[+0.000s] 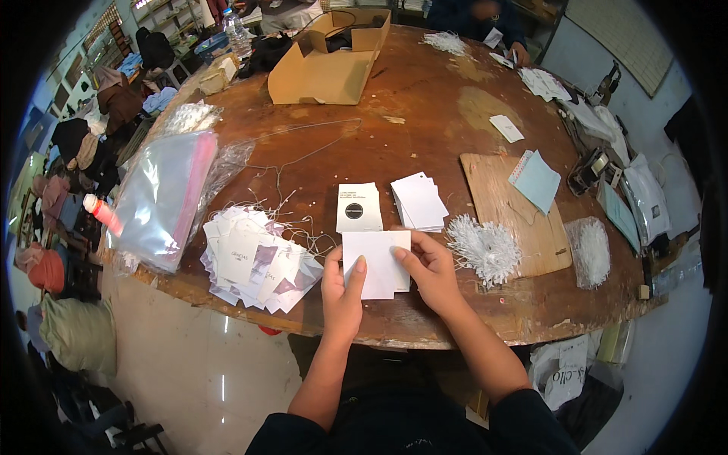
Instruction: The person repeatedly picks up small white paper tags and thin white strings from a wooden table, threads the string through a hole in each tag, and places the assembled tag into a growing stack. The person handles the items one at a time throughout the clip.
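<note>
Over the table's near edge, two white cards point(370, 265) are held overlapping, one slightly to the right behind the other. My left hand point(343, 292) grips their left side, thumb on the front face. On the right side my right hand point(428, 269) pinches them, its thumb near the top edge; its other fingers are behind. Just beyond lie a stack of cream cards with a black circle point(359, 208) and a fanned stack of blank white cards point(418, 201). A heap of strung tags point(250, 262) spreads to the left. Right of my hands sits a bundle of white strings point(485, 249).
A wooden board point(523, 227) carries a light blue card point(537, 182). Clear plastic bags point(163, 201) lie at the left, an open cardboard box point(322, 76) farther back. At the right is a wrapped string bundle point(590, 252). Another person's hand point(519, 54) is across the table.
</note>
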`<action>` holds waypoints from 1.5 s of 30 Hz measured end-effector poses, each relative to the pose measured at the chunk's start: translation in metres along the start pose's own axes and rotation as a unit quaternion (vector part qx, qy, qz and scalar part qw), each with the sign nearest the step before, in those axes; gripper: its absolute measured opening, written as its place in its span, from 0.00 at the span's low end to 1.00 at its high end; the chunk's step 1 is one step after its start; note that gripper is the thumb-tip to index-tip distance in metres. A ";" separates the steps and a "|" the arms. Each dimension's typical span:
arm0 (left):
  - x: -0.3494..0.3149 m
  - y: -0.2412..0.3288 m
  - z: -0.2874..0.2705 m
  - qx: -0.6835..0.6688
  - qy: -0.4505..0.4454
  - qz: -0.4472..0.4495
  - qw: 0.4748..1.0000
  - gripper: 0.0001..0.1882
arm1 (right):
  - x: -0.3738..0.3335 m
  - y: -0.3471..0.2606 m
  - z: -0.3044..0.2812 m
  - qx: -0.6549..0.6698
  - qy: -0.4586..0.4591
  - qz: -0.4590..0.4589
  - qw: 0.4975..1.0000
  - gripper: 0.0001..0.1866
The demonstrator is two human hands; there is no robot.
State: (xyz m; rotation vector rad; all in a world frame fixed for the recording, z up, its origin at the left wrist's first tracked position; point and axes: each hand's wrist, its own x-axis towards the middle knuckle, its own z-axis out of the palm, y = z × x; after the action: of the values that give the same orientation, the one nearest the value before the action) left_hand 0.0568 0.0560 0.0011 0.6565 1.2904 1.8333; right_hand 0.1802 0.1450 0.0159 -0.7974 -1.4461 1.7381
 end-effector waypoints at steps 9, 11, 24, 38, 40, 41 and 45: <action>-0.004 -0.005 0.007 0.033 -0.037 0.031 0.998 0.18 | 0.001 0.006 -0.008 0.092 0.040 -0.003 0.995 0.08; -0.004 -0.004 0.009 0.026 -0.037 0.031 0.998 0.17 | 0.002 0.005 -0.007 0.087 0.040 -0.012 0.995 0.08; -0.003 0.000 0.006 0.049 -0.034 0.004 0.998 0.15 | 0.001 0.005 -0.007 0.054 0.017 -0.007 0.998 0.08; -0.004 -0.008 0.002 0.088 -0.021 0.039 0.995 0.14 | 0.000 0.001 -0.019 -0.231 0.107 -0.133 0.958 0.09; -0.003 -0.009 0.001 0.104 -0.024 0.047 0.993 0.14 | -0.002 -0.005 -0.039 -0.432 0.184 -0.244 0.849 0.09; -0.004 -0.009 0.001 0.107 -0.026 0.041 0.993 0.14 | -0.005 -0.009 -0.052 -0.523 0.212 -0.260 0.783 0.10; -0.005 -0.010 0.002 0.111 -0.030 0.029 0.993 0.14 | -0.019 -0.014 -0.100 -0.687 0.319 -0.168 0.631 0.09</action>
State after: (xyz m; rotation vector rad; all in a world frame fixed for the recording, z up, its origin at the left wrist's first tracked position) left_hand 0.0642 0.0548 -0.0078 0.8700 1.4606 1.7166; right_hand 0.2752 0.1838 0.0122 -1.4957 -1.9943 -0.3156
